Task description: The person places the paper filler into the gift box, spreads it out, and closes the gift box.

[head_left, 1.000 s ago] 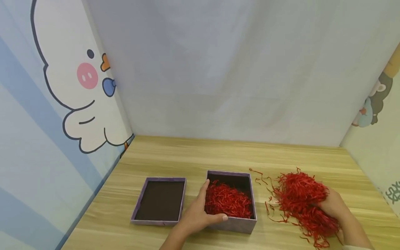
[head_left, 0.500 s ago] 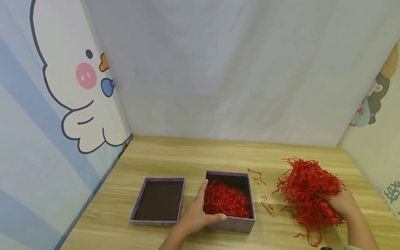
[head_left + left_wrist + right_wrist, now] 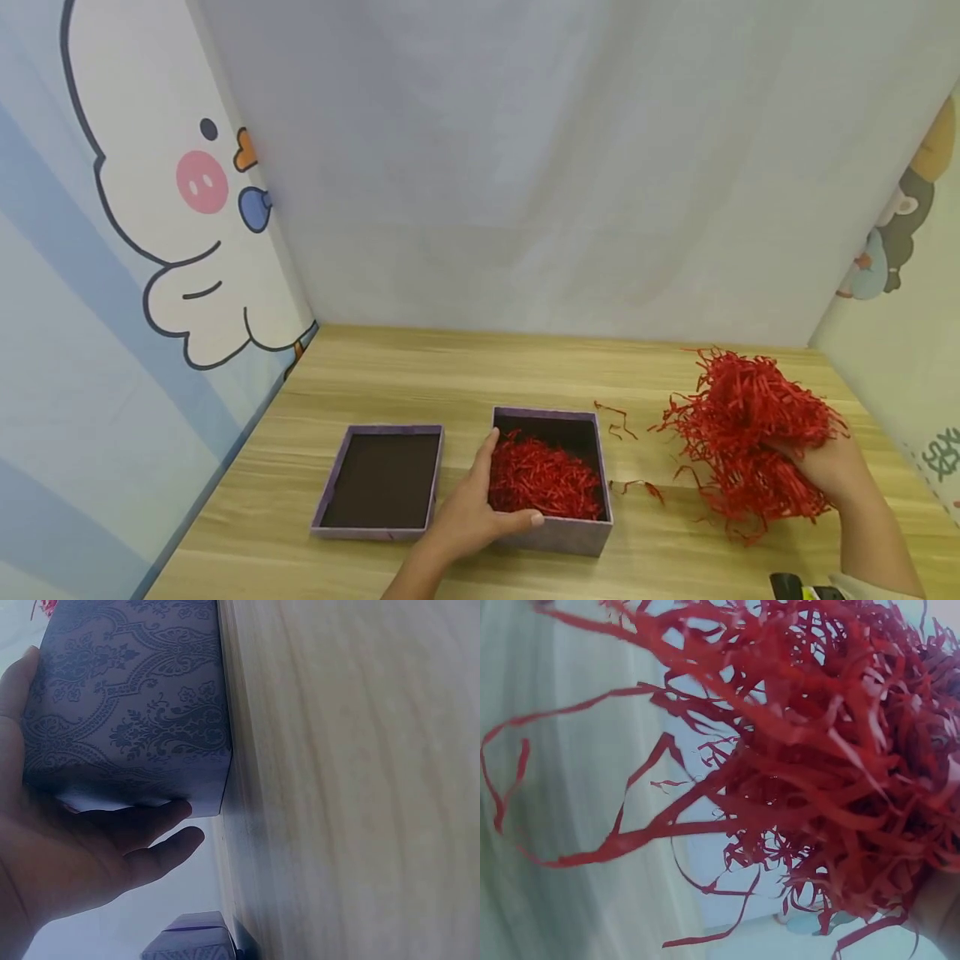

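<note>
The left hand (image 3: 471, 512) braces the box (image 3: 553, 537) at its near left corner: the thumb lies over the near rim and the fingers spread wide along the left wall, more a steadying touch than a closed grip, probably so that the light box cannot slide. The box stands upright, mouth up, where whatever is dropped in would stay contained; red filling (image 3: 543, 479) lies in it, heaped nearer the front and leaving dark wall bare behind.

The right hand (image 3: 828, 467) holds a loose bundle (image 3: 750, 408) of the same red shred above the worktop (image 3: 450, 367), well to the right of the box. Its fingers are buried in the strands, so how tightly they close I cannot tell; such springy stuff likely needs a full handful to hang together.

The lid (image 3: 386, 482) lies hollow side up left of the box, apart from it, seemingly parked out of the way. Stray strands (image 3: 637, 486) lie between box and bundle.
</note>
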Tool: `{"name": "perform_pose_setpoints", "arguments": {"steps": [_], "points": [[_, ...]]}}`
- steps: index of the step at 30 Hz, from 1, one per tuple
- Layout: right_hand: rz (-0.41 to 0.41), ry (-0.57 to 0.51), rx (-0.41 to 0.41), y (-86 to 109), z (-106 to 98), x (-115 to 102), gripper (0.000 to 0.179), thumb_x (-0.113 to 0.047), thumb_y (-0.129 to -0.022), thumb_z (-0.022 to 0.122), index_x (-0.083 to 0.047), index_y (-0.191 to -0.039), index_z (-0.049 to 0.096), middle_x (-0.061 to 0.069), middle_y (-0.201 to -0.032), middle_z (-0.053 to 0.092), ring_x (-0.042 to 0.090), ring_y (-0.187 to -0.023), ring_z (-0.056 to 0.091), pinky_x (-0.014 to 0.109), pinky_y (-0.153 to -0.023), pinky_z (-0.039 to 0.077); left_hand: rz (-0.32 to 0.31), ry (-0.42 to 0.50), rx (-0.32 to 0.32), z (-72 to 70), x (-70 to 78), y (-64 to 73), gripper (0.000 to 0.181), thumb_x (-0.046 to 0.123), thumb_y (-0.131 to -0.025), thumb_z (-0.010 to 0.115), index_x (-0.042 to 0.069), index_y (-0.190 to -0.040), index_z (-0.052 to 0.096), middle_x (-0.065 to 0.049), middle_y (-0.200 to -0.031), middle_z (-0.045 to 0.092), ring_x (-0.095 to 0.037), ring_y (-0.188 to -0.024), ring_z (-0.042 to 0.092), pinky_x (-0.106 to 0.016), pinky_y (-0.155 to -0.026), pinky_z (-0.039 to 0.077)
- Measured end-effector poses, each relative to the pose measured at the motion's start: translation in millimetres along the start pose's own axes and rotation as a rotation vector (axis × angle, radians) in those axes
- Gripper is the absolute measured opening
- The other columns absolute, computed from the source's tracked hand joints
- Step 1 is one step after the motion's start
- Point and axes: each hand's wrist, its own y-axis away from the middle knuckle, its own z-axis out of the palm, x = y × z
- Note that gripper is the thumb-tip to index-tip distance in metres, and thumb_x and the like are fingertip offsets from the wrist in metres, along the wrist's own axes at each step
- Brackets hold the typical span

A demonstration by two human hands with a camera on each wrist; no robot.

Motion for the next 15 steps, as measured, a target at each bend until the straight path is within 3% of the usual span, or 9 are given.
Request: {"name": "perform_pose_setpoints", "arguments": {"steps": [7,9,11,13,15], "points": [[-0.03,-0.013,0.025,-8.4,-3.7,-16.7,0.051,-0.017,-0.084,0.069,0.013,-0.119,0.048,0.034,-0.11,0.052,0.047,-0.099,0.047,0.061,-0.076,0.039,-0.007,0.007,0.001,-0.6,-0.5,-0.9,0.114,0.056,-0.066,0.077,0.028,-0.151,0.006,-0.019,-0.145,0.03,-0.045,-0.123,0.037,-0.063,-0.09,0.035],[-0.049,-0.014,0.044,-11.5,-4.6,-21.3,0.048,-0.016,-0.084,0.069,0.012,-0.118,0.05,0.032,-0.107,0.054,0.034,-0.096,0.052,0.056,-0.075,0.041,-0.005,0.01,0.001,-1.1,-0.6,-1.2,0.114,0.056,-0.066,0.077,0.029,-0.15,0.005,-0.019,-0.146,0.029,-0.046,-0.123,0.037,-0.063,-0.089,0.035],[-0.063,-0.009,0.068,-14.9,-6.2,-25.9,0.045,-0.016,-0.084,0.07,0.01,-0.116,0.052,0.029,-0.104,0.056,0.012,-0.093,0.052,0.046,-0.074,0.042,-0.004,0.008,0.002,-1.5,-1.2,-1.7,0.114,0.056,-0.066,0.077,0.029,-0.15,0.005,-0.02,-0.146,0.029,-0.047,-0.122,0.037,-0.063,-0.089,0.035],[-0.053,-0.027,0.079,-17.3,-8.3,-30.4,0.046,-0.016,-0.084,0.069,0.009,-0.119,0.052,0.029,-0.105,0.056,-0.006,-0.089,0.043,0.04,-0.072,0.041,-0.002,0.006,0.002,-1.7,-1.5,-2.1,0.114,0.056,-0.066,0.077,0.029,-0.15,0.005,-0.02,-0.146,0.028,-0.047,-0.122,0.036,-0.064,-0.089,0.035],[-0.042,-0.047,0.084,-19.3,-10.4,-34.6,0.049,-0.017,-0.085,0.069,0.009,-0.121,0.05,0.029,-0.107,0.055,-0.015,-0.086,0.034,0.039,-0.072,0.04,-0.001,0.003,0.002,-1.5,-1.7,-2.6,0.114,0.057,-0.066,0.076,0.029,-0.15,0.005,-0.021,-0.146,0.028,-0.048,-0.122,0.037,-0.064,-0.089,0.035]]}}
